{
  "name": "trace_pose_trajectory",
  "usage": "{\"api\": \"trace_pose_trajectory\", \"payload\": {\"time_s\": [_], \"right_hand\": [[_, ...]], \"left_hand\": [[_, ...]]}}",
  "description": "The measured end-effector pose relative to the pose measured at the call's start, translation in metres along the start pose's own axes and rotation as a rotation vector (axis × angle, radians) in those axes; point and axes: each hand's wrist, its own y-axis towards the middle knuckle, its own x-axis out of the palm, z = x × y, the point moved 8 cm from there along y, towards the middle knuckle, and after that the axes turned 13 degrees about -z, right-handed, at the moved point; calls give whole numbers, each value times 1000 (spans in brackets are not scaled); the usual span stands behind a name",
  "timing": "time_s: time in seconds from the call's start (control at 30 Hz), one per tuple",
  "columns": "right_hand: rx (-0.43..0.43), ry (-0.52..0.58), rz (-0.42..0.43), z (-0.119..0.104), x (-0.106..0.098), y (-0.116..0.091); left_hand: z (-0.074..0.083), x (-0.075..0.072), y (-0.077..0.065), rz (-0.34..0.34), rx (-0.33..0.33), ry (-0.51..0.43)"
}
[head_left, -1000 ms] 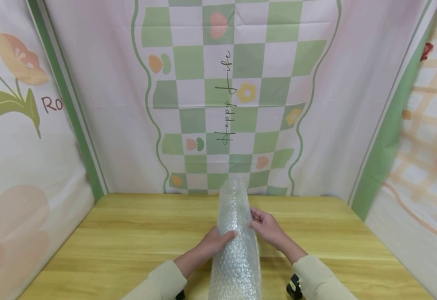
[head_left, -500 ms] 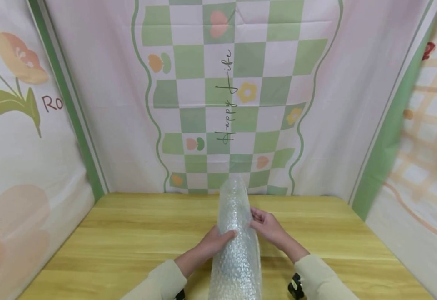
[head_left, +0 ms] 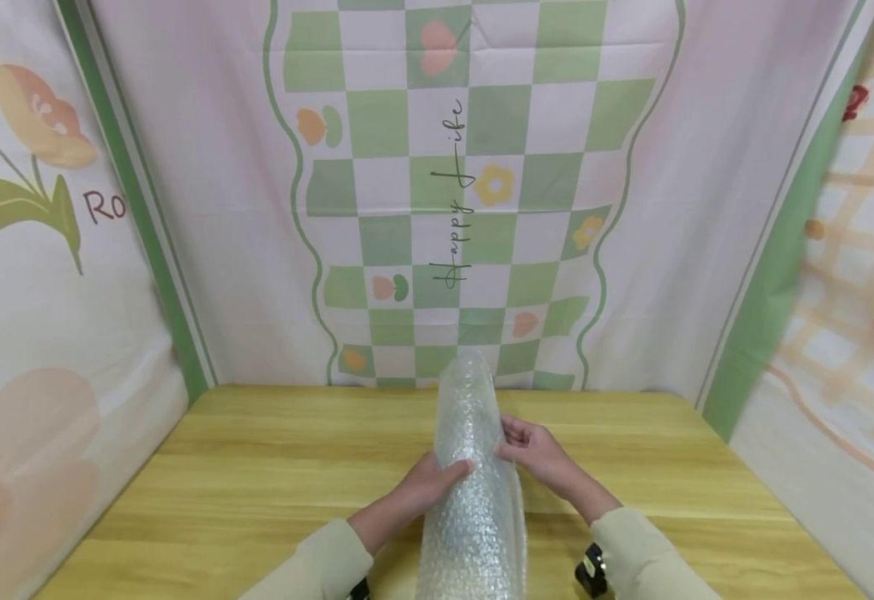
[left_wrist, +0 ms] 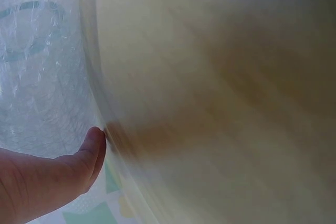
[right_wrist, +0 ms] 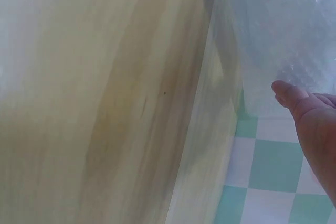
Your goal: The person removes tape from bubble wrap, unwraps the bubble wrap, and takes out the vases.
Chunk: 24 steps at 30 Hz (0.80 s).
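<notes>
A roll of clear bubble wrap [head_left: 470, 508] stands up from the table's near side in the head view, leaning away toward the back wall. My left hand [head_left: 425, 486] grips its left side, thumb laid across the front and the other fingers hidden behind. At the right edge, my right hand [head_left: 540, 456] pinches the wrap between thumb and curled fingers. In the left wrist view the left hand [left_wrist: 58, 179] lies against the bubble wrap [left_wrist: 42, 87]. The right wrist view has the right hand [right_wrist: 312, 116] touching the bubble wrap [right_wrist: 289, 30]. The roll's lower end is out of view.
A wood-grain table [head_left: 272, 450] spreads to both sides of the roll. Behind it hangs a green-and-white checked cloth [head_left: 437, 192]. Printed cloths close off the left side [head_left: 54, 317] and the right side [head_left: 856, 333].
The wrap's lower right edge now bulges slightly further right, and the right wrist has shifted a little to the right. The left hand keeps its place.
</notes>
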Motion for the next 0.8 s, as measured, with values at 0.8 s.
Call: {"api": "trace_pose_trajectory", "payload": {"time_s": [0.8], "right_hand": [[42, -101, 102, -1, 0, 0]], "left_hand": [[1, 0, 0, 14, 1, 7]]}}
